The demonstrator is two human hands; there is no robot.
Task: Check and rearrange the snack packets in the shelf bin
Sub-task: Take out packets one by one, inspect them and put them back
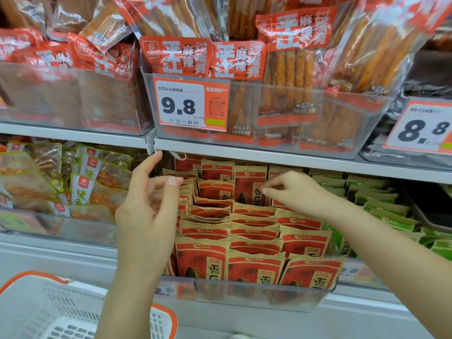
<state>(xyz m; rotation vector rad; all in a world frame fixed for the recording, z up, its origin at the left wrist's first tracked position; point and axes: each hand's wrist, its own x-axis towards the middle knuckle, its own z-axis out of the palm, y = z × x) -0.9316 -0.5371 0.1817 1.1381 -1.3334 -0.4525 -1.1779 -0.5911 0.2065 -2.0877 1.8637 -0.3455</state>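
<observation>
A clear plastic shelf bin (239, 293) on the lower shelf holds several rows of red and tan sunflower-seed packets (254, 231), standing upright. My left hand (146, 209) hovers over the bin's left side with fingers spread and loosely bent, holding nothing. My right hand (291, 192) reaches in from the right, its fingertips down on the top edges of the packets in the back rows. Whether it pinches a packet is not visible.
A white basket with an orange rim (49, 311) sits at the lower left. Green packets (386, 209) fill the bin to the right, yellow-green packets (85, 182) the one to the left. The upper shelf edge (269, 155) with spicy-strip bins hangs close above.
</observation>
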